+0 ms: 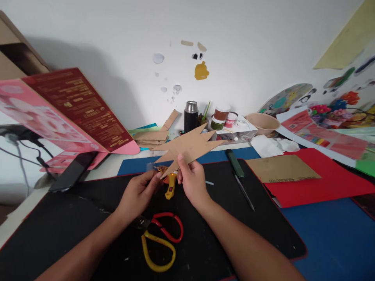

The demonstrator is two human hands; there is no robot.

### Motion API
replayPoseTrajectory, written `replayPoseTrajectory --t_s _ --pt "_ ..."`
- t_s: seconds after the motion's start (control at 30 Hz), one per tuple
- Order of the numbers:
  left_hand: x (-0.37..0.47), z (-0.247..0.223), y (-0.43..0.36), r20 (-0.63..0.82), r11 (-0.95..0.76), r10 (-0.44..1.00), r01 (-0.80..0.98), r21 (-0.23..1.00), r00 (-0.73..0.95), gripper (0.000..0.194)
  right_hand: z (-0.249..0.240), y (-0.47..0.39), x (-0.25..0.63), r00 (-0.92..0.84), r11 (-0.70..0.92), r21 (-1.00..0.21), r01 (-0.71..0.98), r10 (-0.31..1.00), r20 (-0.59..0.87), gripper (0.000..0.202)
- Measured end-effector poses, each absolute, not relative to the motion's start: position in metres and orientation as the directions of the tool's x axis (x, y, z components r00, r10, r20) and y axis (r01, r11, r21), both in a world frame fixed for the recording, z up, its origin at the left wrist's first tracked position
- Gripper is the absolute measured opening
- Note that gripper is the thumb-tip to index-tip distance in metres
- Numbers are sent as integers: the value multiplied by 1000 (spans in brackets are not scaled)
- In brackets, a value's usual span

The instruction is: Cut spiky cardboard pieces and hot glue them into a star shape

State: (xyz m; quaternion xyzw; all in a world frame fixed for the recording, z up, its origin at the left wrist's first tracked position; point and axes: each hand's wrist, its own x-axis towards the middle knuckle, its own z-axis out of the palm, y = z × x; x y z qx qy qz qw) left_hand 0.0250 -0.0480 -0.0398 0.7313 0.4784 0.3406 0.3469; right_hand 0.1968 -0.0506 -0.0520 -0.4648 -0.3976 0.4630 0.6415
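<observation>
Both hands hold a spiky piece of brown cardboard [190,145] above the black mat [216,218]. My left hand [139,191] pinches one of its lower points between thumb and finger. With the thumb on top, my right hand [191,177] grips its lower right edge. A yellow glue gun [170,189] with a small orange light lies on the mat behind the cardboard, its front part hidden. Close to my left forearm, scissors [159,251] with one red and one yellow handle rest on the mat, their blades partly covered by the arm.
A green-handled cutter [235,164] and a pen [244,193] lie to the right. Beyond are a red sheet [331,187] and a cardboard piece [284,168]. A phone [73,171] leans by the pink box [73,113]. A black flask [191,117] and paint jars [221,113] stand behind.
</observation>
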Motion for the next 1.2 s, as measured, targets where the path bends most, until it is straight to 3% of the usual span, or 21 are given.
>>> replayPoseTrajectory --t_s 0.3,0.7,1.07,1.2 --pt "30 -27 -48 -58 -47 935 284 958 349 69 -56 -51 196 238 129 -974 -188 968 82 64" --pt "30 -22 -49 -63 -80 907 317 945 416 59 -62 -52 189 214 131 -987 -90 971 109 57" --pt "23 -23 -46 36 -200 934 436 878 357 62 -58 -43 200 264 111 -973 -200 963 55 65" --pt "21 -31 -46 51 -234 925 461 856 376 57 -59 -44 198 255 118 -982 -150 964 77 62"
